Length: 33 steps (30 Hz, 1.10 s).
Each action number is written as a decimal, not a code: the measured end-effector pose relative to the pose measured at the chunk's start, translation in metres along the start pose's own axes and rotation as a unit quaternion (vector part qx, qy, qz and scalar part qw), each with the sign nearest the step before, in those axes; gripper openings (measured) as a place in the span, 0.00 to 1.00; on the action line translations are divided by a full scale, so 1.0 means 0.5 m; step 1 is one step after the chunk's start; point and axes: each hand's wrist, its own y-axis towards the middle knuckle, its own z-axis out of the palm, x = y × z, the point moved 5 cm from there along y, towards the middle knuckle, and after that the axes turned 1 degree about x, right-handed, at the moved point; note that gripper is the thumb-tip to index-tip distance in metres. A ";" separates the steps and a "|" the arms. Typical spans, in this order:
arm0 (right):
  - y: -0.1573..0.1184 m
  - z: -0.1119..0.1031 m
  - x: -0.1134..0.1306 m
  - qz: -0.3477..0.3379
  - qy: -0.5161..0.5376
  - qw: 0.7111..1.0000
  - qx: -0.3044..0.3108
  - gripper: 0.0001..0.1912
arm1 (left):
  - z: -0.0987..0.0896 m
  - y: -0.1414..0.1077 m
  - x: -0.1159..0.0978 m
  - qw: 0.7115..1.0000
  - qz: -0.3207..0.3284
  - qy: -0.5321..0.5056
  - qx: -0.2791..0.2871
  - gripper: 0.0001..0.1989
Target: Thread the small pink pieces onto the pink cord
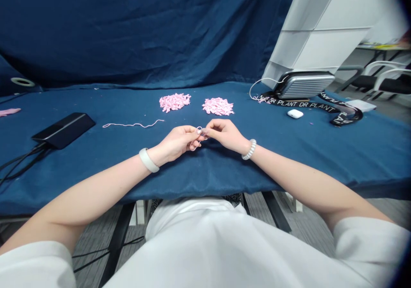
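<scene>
My left hand (180,143) and my right hand (226,134) meet above the front of the blue-covered table (128,151). Between their fingertips is a thin pale pink string (199,128), bent into a small loop. The left fingers are closed on it, and my right thumb and forefinger pinch it close by. Whether a small piece is also held at the fingertips is hidden. Beyond the hands lie two heaps of small pink pieces, a left heap (175,102) and a right heap (218,106). Another pink string (138,125) lies stretched out left of my hands.
A black box with cables (64,130) lies at the left, and part of a pink thing (9,112) shows at the edge. On the right are a silver ribbed case (305,85), a black lettered strap (308,104) and a white earbud case (295,114). A blue curtain (144,31) hangs behind.
</scene>
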 end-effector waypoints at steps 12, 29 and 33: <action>0.002 -0.011 0.013 -0.033 0.001 0.999 -0.042 0.11 | -0.002 0.001 0.000 0.999 0.012 -0.042 0.001 0.10; -0.006 0.006 0.018 -0.024 0.105 0.994 -0.033 0.11 | 0.007 0.001 0.000 0.994 0.015 0.041 0.097 0.13; -0.007 0.013 0.019 0.000 0.140 0.990 -0.023 0.12 | 0.001 0.001 -0.003 0.992 0.009 0.080 0.094 0.14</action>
